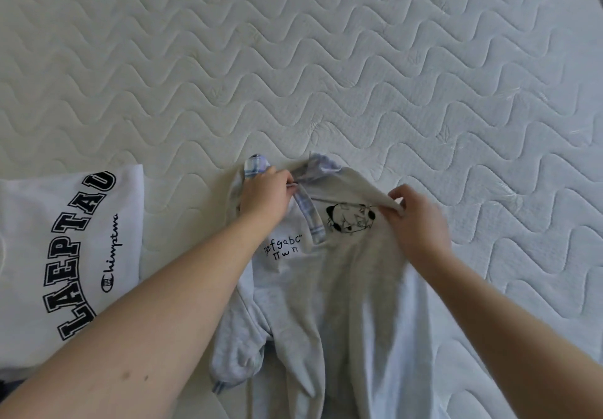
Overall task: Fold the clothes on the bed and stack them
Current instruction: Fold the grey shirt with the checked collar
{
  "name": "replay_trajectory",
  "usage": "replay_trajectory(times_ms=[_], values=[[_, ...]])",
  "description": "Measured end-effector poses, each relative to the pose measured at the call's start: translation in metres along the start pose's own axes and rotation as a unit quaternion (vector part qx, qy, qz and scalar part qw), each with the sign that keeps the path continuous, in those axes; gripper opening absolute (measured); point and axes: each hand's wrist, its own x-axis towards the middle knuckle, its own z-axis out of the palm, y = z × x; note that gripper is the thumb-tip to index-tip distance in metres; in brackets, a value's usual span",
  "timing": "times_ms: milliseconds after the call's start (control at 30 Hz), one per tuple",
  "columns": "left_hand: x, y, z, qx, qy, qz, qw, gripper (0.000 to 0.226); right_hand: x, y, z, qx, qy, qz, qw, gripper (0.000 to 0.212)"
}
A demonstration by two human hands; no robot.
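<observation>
Now the left hand (pixel 264 195) pinches the grey sweatshirt (pixel 342 288) at its plaid collar (pixel 308 219), while the right hand's (pixel 419 223) fingers (pixel 396 195) grasp its shoulder on the bed (pixel 326 60).

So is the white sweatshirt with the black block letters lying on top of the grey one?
No, the white lettered sweatshirt lies apart on the mattress, left of the grey sweatshirt.
</observation>
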Motion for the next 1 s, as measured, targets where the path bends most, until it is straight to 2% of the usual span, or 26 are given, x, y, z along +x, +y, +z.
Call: replay_trajectory(times_ms=[100, 233, 333, 433, 500, 533, 567, 633, 667, 700, 733, 800, 900, 967, 1000], values=[[0.005, 0.014, -0.002, -0.046, 0.022, 0.004, 0.999, 0.026, 0.013, 0.001, -0.013, -0.048, 0.047, -0.034, 0.997, 0.017], [0.007, 0.030, -0.003, -0.118, 0.004, -0.024, 0.993, 0.024, 0.014, -0.003, -0.002, -0.143, -0.015, -0.003, 0.990, 0.052], [-0.008, 0.029, -0.006, -0.158, -0.001, 0.027, 0.987, 0.037, -0.004, -0.009, 0.010, -0.139, -0.001, -0.044, 0.989, 0.059], [-0.033, 0.009, -0.013, -0.136, 0.115, 0.070, 0.982, 0.043, -0.033, -0.017, 0.025, -0.131, 0.008, -0.129, 0.983, 0.057], [-0.054, -0.014, -0.010, -0.097, 0.182, -0.004, 0.978, 0.046, -0.052, -0.029, 0.038, -0.087, -0.023, -0.173, 0.981, 0.050], [-0.065, -0.025, -0.006, -0.111, 0.184, -0.075, 0.974, 0.050, -0.061, -0.035, 0.046, -0.065, -0.047, -0.189, 0.979, 0.047], [-0.076, -0.035, 0.000, -0.162, 0.153, -0.161, 0.962, 0.053, -0.069, -0.042, 0.054, -0.047, -0.076, -0.202, 0.975, 0.044], [-0.093, -0.045, 0.008, -0.330, 0.052, -0.300, 0.894, 0.044, -0.082, -0.055, 0.068, -0.005, -0.139, -0.217, 0.966, 0.041], [-0.100, -0.046, 0.011, -0.419, 0.019, -0.316, 0.851, 0.032, -0.086, -0.062, 0.074, 0.029, -0.165, -0.203, 0.965, 0.040], [-0.106, -0.045, 0.013, -0.486, 0.002, -0.307, 0.819, 0.022, -0.089, -0.069, 0.078, 0.069, -0.184, -0.175, 0.965, 0.040], [-0.112, -0.042, 0.013, -0.524, -0.007, -0.279, 0.804, 0.020, -0.091, -0.076, 0.081, 0.108, -0.196, -0.139, 0.965, 0.040], [-0.123, -0.029, 0.009, -0.546, -0.021, -0.219, 0.809, 0.027, -0.088, -0.089, 0.082, 0.179, -0.217, -0.054, 0.958, 0.043], [-0.136, 0.003, -0.002, -0.535, -0.054, -0.136, 0.832, 0.024, -0.082, -0.099, 0.076, 0.220, -0.210, 0.020, 0.952, 0.058], [-0.146, 0.031, -0.008, -0.474, -0.077, -0.074, 0.874, 0.020, -0.080, -0.097, 0.065, 0.193, -0.187, 0.038, 0.962, 0.067], [-0.150, 0.043, -0.009, -0.448, -0.087, -0.053, 0.888, 0.024, -0.078, -0.094, 0.059, 0.182, -0.172, 0.055, 0.967, 0.064]])
